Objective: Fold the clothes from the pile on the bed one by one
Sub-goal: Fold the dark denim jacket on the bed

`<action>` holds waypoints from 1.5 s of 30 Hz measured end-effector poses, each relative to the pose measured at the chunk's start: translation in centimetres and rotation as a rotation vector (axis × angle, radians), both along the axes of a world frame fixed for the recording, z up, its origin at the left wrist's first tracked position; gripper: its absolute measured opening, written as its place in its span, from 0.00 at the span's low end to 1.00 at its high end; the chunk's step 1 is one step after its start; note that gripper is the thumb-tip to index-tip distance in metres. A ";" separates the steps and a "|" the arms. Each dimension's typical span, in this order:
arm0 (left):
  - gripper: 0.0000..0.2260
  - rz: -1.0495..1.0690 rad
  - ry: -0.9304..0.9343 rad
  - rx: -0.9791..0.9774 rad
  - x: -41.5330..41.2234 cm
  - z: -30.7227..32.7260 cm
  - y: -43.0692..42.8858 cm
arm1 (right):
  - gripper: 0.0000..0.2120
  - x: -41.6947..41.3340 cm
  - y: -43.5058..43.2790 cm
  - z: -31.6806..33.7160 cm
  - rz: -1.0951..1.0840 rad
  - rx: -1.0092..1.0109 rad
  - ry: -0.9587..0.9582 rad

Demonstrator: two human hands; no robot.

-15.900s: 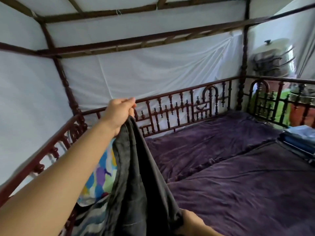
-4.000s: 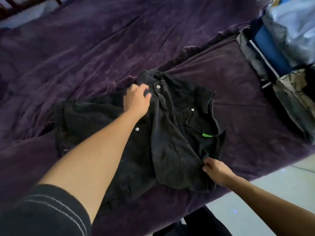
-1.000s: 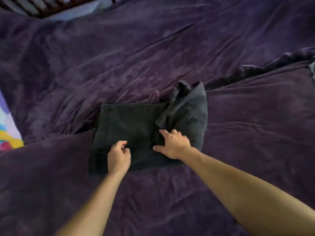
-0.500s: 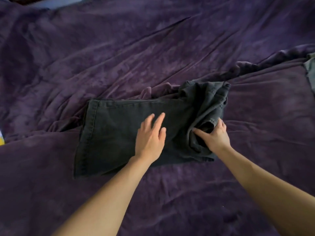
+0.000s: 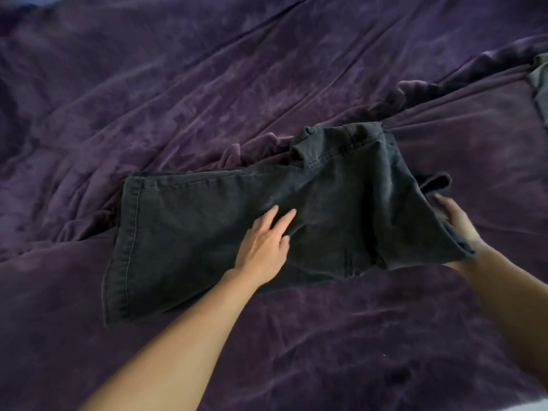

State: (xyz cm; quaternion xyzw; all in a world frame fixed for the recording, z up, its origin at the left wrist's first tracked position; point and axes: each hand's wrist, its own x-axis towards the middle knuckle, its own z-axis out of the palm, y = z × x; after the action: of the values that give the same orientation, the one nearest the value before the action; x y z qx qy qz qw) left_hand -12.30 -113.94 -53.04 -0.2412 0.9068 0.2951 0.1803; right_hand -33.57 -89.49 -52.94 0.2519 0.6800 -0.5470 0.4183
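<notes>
**While the left hand pins it flat, the right hand holds up the garment's bunched end**

While the left hand (image 5: 261, 247) lies palm-down on the black denim garment (image 5: 192, 232), its fingers are straight and slightly spread, pinching nothing. It presses on about the middle of the cloth. The forearm comes in from the near side of the bed.

The right hand (image 5: 453, 223) is at the garment's right end. Its fingers curl round the bunched fabric there and grip it. Cloth drapes over the lower part of the hand, so the thumb is hidden, and the hand is motion-blurred. That end is raised off the bed and doubled over itself in loose layers. A collar-like flap (image 5: 305, 143) sticks up on the far side.

The garment's left part lies flat on the purple bedspread (image 5: 178, 84) as one roughly rectangular panel with few wrinkles. A stitched hem (image 5: 130, 232) runs near-to-far along its left end. The whole piece sits in the middle of the visible bedspread, long axis left to right.

The bedspread is rumpled, with long diagonal creases across the far side. A ridge of bunched bedspread (image 5: 415, 90) runs up to the garment's far edge and touches it.

A grey cloth (image 5: 541, 84) pokes in toward the bed's right side, well apart from the garment. I can't tell what it is.
</notes>
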 end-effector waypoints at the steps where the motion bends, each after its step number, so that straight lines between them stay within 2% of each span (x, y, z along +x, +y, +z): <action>1: 0.22 0.085 0.057 0.112 -1.3 -0.3 0.6 | 0.16 -0.4 -0.9 0.7 -0.049 -0.071 -0.048; 2: 0.21 0.197 0.066 0.254 -2.6 -0.6 1.1 | 0.15 -0.3 -1.9 1.4 -0.029 -0.089 -0.047; 4: 0.20 0.407 -0.016 0.559 -5.1 -1.3 1.8 | 0.24 0.2 -3.5 2.3 0.171 -0.048 0.004; 5: 0.20 0.499 -0.062 0.670 -5.8 -1.4 1.8 | 0.24 0.4 -4.1 2.4 0.232 -0.044 0.054; 7: 0.22 0.669 -0.109 0.844 -6.0 -1.2 0.9 | 0.21 0.9 -5.2 3.4 0.296 -0.003 0.117; 10: 0.26 0.796 -0.089 1.026 -3.5 0.4 -1.9 | 0.32 2.6 -8.4 7.9 0.305 -0.103 0.189; 11: 0.27 0.846 -0.063 1.043 -2.1 0.8 -3.3 | 0.26 3.6 -9.8 9.6 0.316 -0.129 0.226; 13: 0.29 0.996 0.009 1.047 1.4 1.7 -6.3 | 0.08 6.7 -12.7 12.0 0.302 -0.286 0.284; 14: 0.29 1.081 0.058 1.038 3.5 2.3 -7.9 | 0.04 8.4 -14.4 12.5 0.313 -0.343 0.332; 17: 0.28 1.299 0.194 0.968 11.0 3.9 -12.7 | 0.10 15.1 -21.0 13.5 0.338 -0.357 0.422; 19: 0.29 1.377 0.229 0.935 16.5 4.9 -15.5 | 0.13 19.6 -25.8 11.8 0.390 -0.251 0.512; 21: 0.28 1.438 0.239 0.892 21.5 5.5 -17.8 | 0.18 23.9 -30.5 9.6 0.569 -0.114 0.613; 22: 0.27 1.465 0.239 0.858 23.7 5.6 -18.7 | 0.23 26.1 -32.5 8.5 0.676 -0.094 0.589; 24: 0.26 1.515 0.208 0.754 27.2 5.4 -20.1 | 0.33 30.5 -35.5 5.7 0.979 -0.052 0.424; 26: 0.24 1.531 0.144 0.612 29.4 4.4 -20.9 | 0.32 33.6 -36.5 3.3 1.375 0.089 0.367; 27: 0.22 1.526 0.120 0.541 30.0 4.0 -21.2 | 0.29 34.2 -36.3 2.7 1.460 0.126 0.400; 28: 0.20 1.503 0.105 0.471 30.1 3.4 -21.4 | 0.26 34.2 -35.7 2.6 1.426 0.119 0.451; 31: 0.19 1.281 0.118 0.288 28.6 2.9 -21.7 | 0.14 31.9 -32.5 3.0 0.999 0.125 0.735; 33: 0.21 1.125 0.181 0.222 26.1 3.4 -21.9 | 0.12 28.8 -29.7 3.6 0.768 0.305 0.916; 34: 0.23 1.072 0.204 0.202 24.6 3.5 -22.1 | 0.15 27.1 -28.3 3.6 0.695 0.399 0.946; 36: 0.28 1.025 0.177 0.207 21.5 3.0 -22.9 | 0.24 23.5 -26.1 3.2 0.644 0.549 0.879; 38: 0.34 1.046 0.080 0.324 19.2 1.5 -23.4 | 0.33 21.0 -24.8 1.8 0.635 0.625 0.706; 40: 0.39 1.046 -0.036 0.390 18.2 -0.5 -22.9 | 0.39 20.5 -24.6 -0.4 0.555 0.520 0.540; 42: 0.42 0.961 -0.132 0.283 18.4 -1.9 -21.9 | 0.38 21.2 -24.8 -2.8 0.422 0.364 0.426; 45: 0.39 0.911 -0.112 0.162 18.9 -2.2 -21.4 | 0.39 22.7 -24.2 -4.7 0.347 0.299 0.395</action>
State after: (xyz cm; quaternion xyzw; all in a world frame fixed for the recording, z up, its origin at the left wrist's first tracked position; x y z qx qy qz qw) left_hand 6.64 -135.30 -55.22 -0.6156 0.6712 0.4007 0.0995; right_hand -10.83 -113.64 -57.64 0.0795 0.8541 -0.3995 0.3234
